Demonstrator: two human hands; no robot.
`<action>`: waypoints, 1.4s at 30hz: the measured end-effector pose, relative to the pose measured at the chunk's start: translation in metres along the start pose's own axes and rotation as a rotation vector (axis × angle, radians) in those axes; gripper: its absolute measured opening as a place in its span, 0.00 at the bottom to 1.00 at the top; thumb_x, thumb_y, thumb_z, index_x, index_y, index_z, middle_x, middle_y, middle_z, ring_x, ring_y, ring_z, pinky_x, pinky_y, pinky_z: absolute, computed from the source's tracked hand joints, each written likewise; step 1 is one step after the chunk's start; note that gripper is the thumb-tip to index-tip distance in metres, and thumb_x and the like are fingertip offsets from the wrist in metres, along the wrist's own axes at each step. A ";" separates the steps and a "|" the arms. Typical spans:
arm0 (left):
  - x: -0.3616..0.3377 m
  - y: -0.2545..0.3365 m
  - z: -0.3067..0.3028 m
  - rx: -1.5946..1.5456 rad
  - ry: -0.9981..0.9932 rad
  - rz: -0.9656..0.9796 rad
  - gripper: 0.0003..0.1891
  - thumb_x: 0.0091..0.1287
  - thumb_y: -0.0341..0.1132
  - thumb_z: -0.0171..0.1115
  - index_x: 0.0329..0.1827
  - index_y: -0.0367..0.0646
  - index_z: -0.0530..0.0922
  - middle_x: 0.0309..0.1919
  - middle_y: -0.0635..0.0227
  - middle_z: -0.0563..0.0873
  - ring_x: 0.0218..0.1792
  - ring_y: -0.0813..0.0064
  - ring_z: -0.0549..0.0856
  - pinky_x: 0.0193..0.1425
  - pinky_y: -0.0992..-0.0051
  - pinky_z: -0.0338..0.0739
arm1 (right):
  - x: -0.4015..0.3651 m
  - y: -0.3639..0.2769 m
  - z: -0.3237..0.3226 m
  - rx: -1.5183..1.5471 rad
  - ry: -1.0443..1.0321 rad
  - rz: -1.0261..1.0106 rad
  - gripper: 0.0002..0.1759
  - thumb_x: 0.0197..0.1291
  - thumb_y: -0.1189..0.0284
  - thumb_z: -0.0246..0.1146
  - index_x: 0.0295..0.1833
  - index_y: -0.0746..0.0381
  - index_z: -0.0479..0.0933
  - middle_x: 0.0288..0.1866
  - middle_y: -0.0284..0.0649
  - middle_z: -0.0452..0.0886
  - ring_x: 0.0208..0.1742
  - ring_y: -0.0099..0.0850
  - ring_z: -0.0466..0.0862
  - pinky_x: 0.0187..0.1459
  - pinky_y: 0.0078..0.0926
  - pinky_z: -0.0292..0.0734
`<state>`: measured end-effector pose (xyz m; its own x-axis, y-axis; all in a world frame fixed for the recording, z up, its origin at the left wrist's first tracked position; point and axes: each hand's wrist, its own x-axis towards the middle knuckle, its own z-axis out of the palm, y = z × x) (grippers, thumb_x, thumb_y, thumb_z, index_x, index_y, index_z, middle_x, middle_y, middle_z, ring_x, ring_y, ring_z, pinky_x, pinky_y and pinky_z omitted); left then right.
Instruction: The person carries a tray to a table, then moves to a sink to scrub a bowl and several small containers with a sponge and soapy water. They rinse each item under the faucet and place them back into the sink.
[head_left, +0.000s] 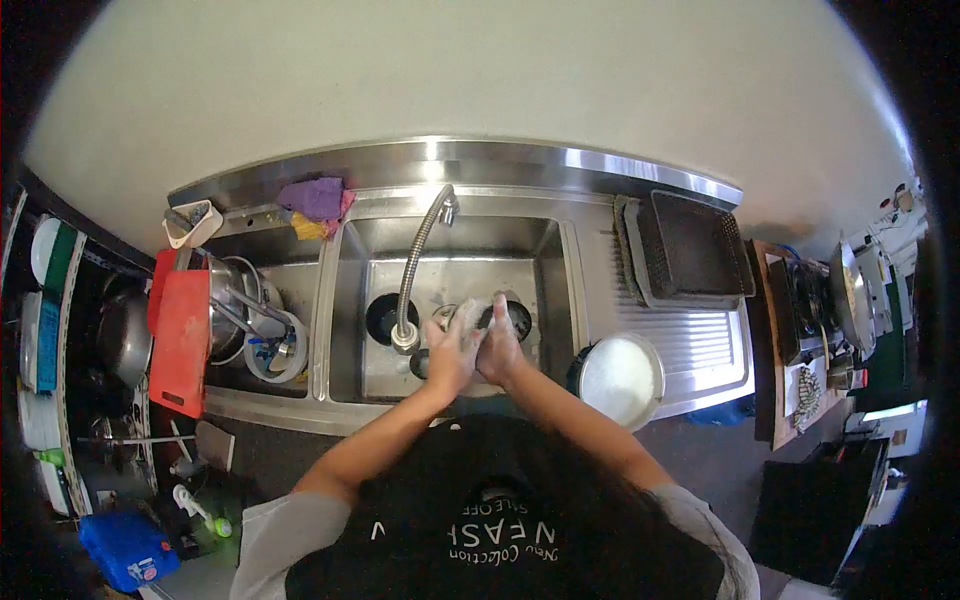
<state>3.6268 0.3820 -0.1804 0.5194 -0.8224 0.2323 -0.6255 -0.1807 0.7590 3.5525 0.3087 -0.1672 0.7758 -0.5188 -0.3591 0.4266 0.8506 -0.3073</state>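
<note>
Over the sink basin, my left hand has its thumb apart from its fingers, and whitish foam covers the fingers. My right hand is beside it, fingers stretched upward and foamy, the two hands touching or nearly so. No object can be made out in either. Dark round dishes lie in the basin, one left of the hands and another partly behind my right hand. The flexible metal faucet arches down just left of my hands.
On the right drainboard are a dark mesh basket and a round pot of whitish liquid. To the left are a red cutting board, a white tub with utensils and a purple cloth. A stove stands far right.
</note>
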 end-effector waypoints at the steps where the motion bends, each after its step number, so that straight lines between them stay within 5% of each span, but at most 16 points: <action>1: -0.002 -0.006 0.004 0.008 0.043 0.094 0.25 0.61 0.34 0.58 0.63 0.48 0.68 0.44 0.46 0.69 0.44 0.48 0.72 0.50 0.62 0.69 | 0.002 -0.001 -0.006 -0.146 0.060 -0.033 0.23 0.65 0.59 0.51 0.59 0.62 0.67 0.50 0.41 0.77 0.49 0.34 0.77 0.52 0.33 0.71; 8: -0.014 -0.036 0.008 -0.276 -0.200 -0.107 0.23 0.64 0.32 0.55 0.64 0.45 0.67 0.53 0.46 0.69 0.55 0.49 0.72 0.56 0.62 0.69 | 0.024 -0.028 -0.070 -0.773 0.219 -0.225 0.19 0.52 0.73 0.64 0.50 0.62 0.71 0.42 0.38 0.78 0.41 0.31 0.80 0.42 0.29 0.76; 11: -0.006 -0.077 0.012 -0.150 -0.372 -0.149 0.21 0.63 0.34 0.55 0.61 0.43 0.69 0.53 0.46 0.72 0.57 0.50 0.73 0.57 0.64 0.70 | 0.043 -0.042 -0.104 -1.066 0.254 -0.350 0.19 0.49 0.73 0.65 0.49 0.63 0.72 0.41 0.39 0.79 0.41 0.32 0.80 0.42 0.30 0.76; 15: 0.011 -0.146 -0.004 -0.132 -0.240 -0.110 0.20 0.57 0.33 0.59 0.54 0.39 0.73 0.47 0.50 0.77 0.48 0.56 0.77 0.55 0.68 0.71 | 0.052 -0.067 -0.078 -1.789 0.371 -0.485 0.19 0.48 0.70 0.65 0.47 0.63 0.73 0.41 0.46 0.81 0.43 0.41 0.81 0.46 0.35 0.74; 18: 0.025 -0.179 -0.020 0.125 -0.309 -0.243 0.19 0.55 0.36 0.58 0.50 0.38 0.77 0.49 0.53 0.79 0.56 0.56 0.74 0.63 0.61 0.65 | 0.077 -0.085 -0.078 -2.110 0.382 -0.222 0.20 0.48 0.69 0.65 0.48 0.61 0.73 0.44 0.48 0.79 0.46 0.46 0.79 0.48 0.37 0.73; 22: 0.015 -0.228 -0.018 0.702 -0.564 -0.058 0.19 0.54 0.35 0.55 0.50 0.42 0.78 0.51 0.59 0.80 0.58 0.59 0.74 0.67 0.50 0.56 | 0.116 -0.092 -0.121 -2.298 0.348 -0.209 0.17 0.51 0.68 0.62 0.47 0.58 0.74 0.45 0.48 0.79 0.47 0.47 0.78 0.48 0.39 0.74; 24: 0.012 -0.237 -0.017 0.724 -0.647 -0.078 0.19 0.54 0.35 0.54 0.50 0.42 0.78 0.49 0.58 0.80 0.58 0.59 0.74 0.69 0.50 0.51 | 0.129 -0.095 -0.120 -2.372 0.315 -0.104 0.15 0.52 0.69 0.59 0.48 0.57 0.75 0.44 0.47 0.80 0.47 0.46 0.79 0.48 0.39 0.74; 27: 0.021 -0.236 -0.020 0.734 -0.658 -0.073 0.17 0.53 0.34 0.54 0.47 0.43 0.80 0.44 0.58 0.83 0.55 0.60 0.76 0.71 0.49 0.43 | 0.158 -0.097 -0.148 -2.523 0.459 0.294 0.16 0.52 0.73 0.57 0.49 0.54 0.74 0.41 0.46 0.80 0.46 0.46 0.80 0.48 0.40 0.74; 33: 0.024 -0.251 -0.009 0.664 -0.708 -0.088 0.15 0.49 0.32 0.57 0.41 0.45 0.81 0.35 0.61 0.84 0.42 0.63 0.82 0.72 0.51 0.44 | 0.165 -0.086 -0.187 -2.545 0.307 -0.120 0.18 0.50 0.75 0.56 0.50 0.57 0.74 0.42 0.45 0.79 0.47 0.45 0.78 0.51 0.39 0.73; 34: 0.025 -0.247 -0.008 0.746 -0.758 -0.098 0.13 0.50 0.30 0.56 0.39 0.45 0.81 0.36 0.62 0.84 0.42 0.64 0.82 0.70 0.54 0.51 | 0.165 -0.084 -0.195 -2.537 0.310 -0.131 0.18 0.50 0.75 0.56 0.50 0.58 0.74 0.43 0.45 0.78 0.48 0.45 0.77 0.52 0.39 0.72; 36: 0.022 -0.253 0.000 0.672 -0.681 -0.112 0.13 0.50 0.30 0.55 0.39 0.45 0.81 0.37 0.61 0.84 0.42 0.62 0.82 0.66 0.55 0.58 | 0.167 -0.079 -0.176 -2.463 0.371 0.105 0.19 0.49 0.74 0.57 0.50 0.58 0.73 0.47 0.45 0.76 0.51 0.45 0.75 0.52 0.40 0.72; 40: 0.022 -0.249 0.005 0.448 -0.524 -0.234 0.13 0.50 0.28 0.54 0.38 0.44 0.81 0.37 0.59 0.83 0.42 0.58 0.81 0.53 0.58 0.69 | 0.157 -0.050 -0.164 -2.424 0.690 -0.029 0.23 0.47 0.73 0.59 0.53 0.55 0.70 0.55 0.43 0.68 0.55 0.48 0.70 0.50 0.42 0.72; 42: 0.039 -0.222 -0.008 0.497 -0.554 -0.288 0.12 0.50 0.28 0.54 0.37 0.43 0.81 0.38 0.59 0.83 0.41 0.56 0.81 0.50 0.59 0.69 | 0.137 -0.046 -0.129 -2.319 0.599 -0.309 0.21 0.50 0.71 0.59 0.52 0.55 0.71 0.50 0.46 0.70 0.49 0.48 0.73 0.45 0.42 0.74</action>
<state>3.7905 0.3949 -0.3347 0.4171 -0.8314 -0.3671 -0.7647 -0.5393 0.3526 3.5795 0.1874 -0.3157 0.4794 -0.8704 -0.1121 -0.8525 -0.4315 -0.2951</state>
